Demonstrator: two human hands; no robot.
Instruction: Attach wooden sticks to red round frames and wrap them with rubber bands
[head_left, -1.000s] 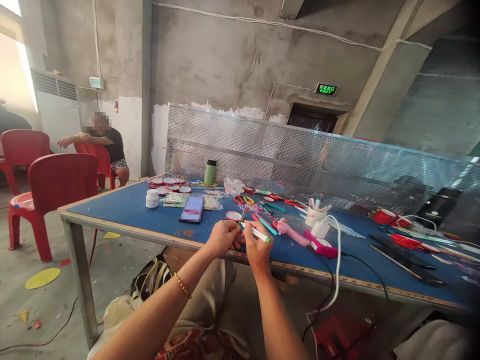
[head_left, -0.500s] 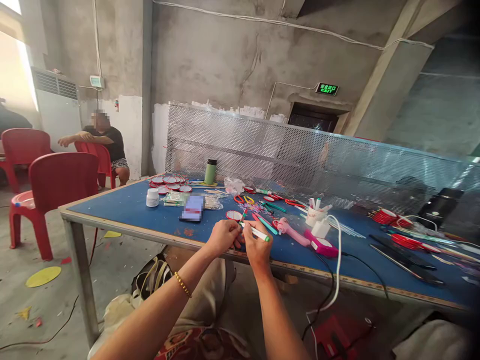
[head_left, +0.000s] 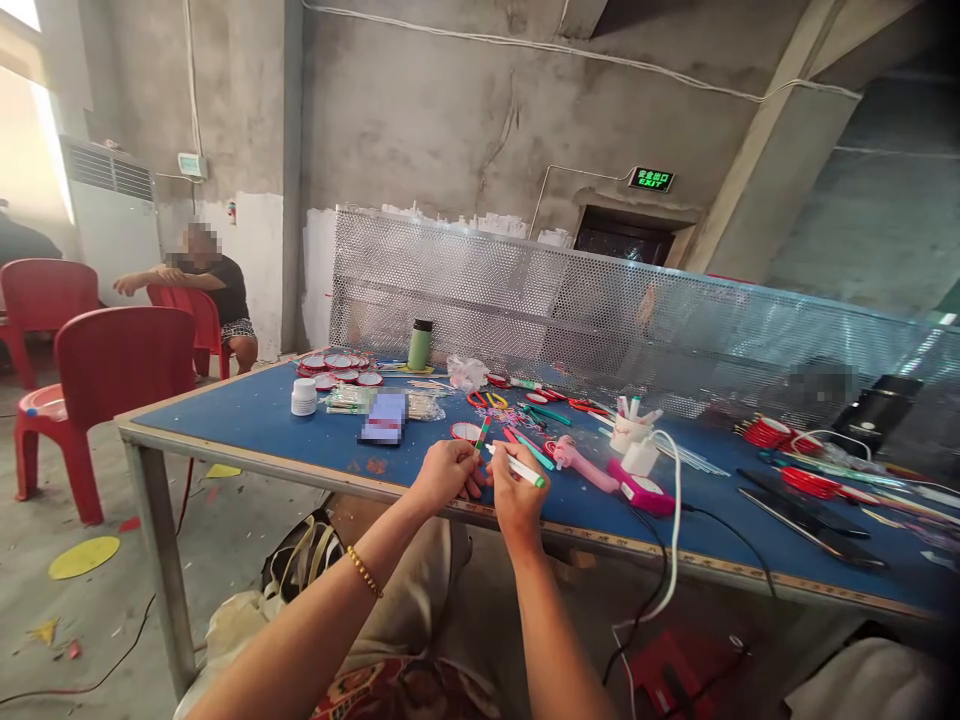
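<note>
the left hand (head_left: 445, 472) pinches a thin strip (head_left: 484, 430), its upper part banded red and green, standing tilted above the near edge of the blue worktop (head_left: 247, 425). the right hand (head_left: 519, 497) is closed round a white marker (head_left: 517, 465) with a green end, held like a pen, its tip pointing at the strip; whether the two touch is too small to tell. just beyond the left hand lies a red-rimmed disc (head_left: 466, 431), and beyond the right hand are a teal pen (head_left: 535, 450) and a pink figure-topped object (head_left: 586, 465), with a magenta device (head_left: 645, 490) next to it. farther left, a phone (head_left: 384, 420) lies between the hands and a green flask (head_left: 421, 347), with a white bottle (head_left: 304, 398) off to its left.
</note>
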